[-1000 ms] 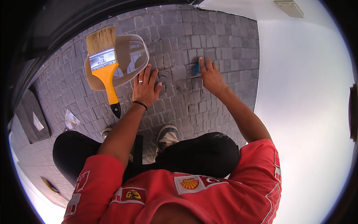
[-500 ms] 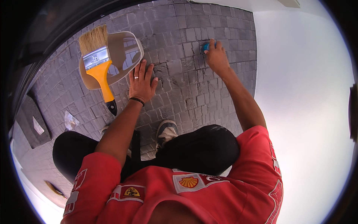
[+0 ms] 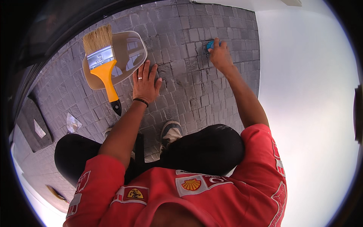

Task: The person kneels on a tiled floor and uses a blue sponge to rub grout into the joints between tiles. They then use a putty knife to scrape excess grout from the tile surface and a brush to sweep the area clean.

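Note:
My left hand (image 3: 146,81) lies flat with its fingers spread on the grey stone-patterned floor (image 3: 177,68). Its fingertips reach the near rim of a pale shallow tub (image 3: 145,53) that holds a shiny brownish liquid with reflections. Across the tub rests a wide flat paintbrush (image 3: 104,68), its bristles pointing away and its yellow handle with a black end toward me. Farther off to the right, my right hand (image 3: 221,58) is closed on a small blue object (image 3: 211,45) pressed down at the floor. The fingers cover most of that object, so its kind does not show.
A white wall (image 3: 302,94) runs along the right side. At the left are a dark frame edge (image 3: 49,53), a dark flat slab (image 3: 32,125) and a shiny pointed piece (image 3: 73,123). My shoe (image 3: 171,130) is planted on the floor near the middle.
The view has shifted slightly, moving the tub and paintbrush a little to the right in it. My right hand still grips the blue object at nearly the same spot; the left stays flat.

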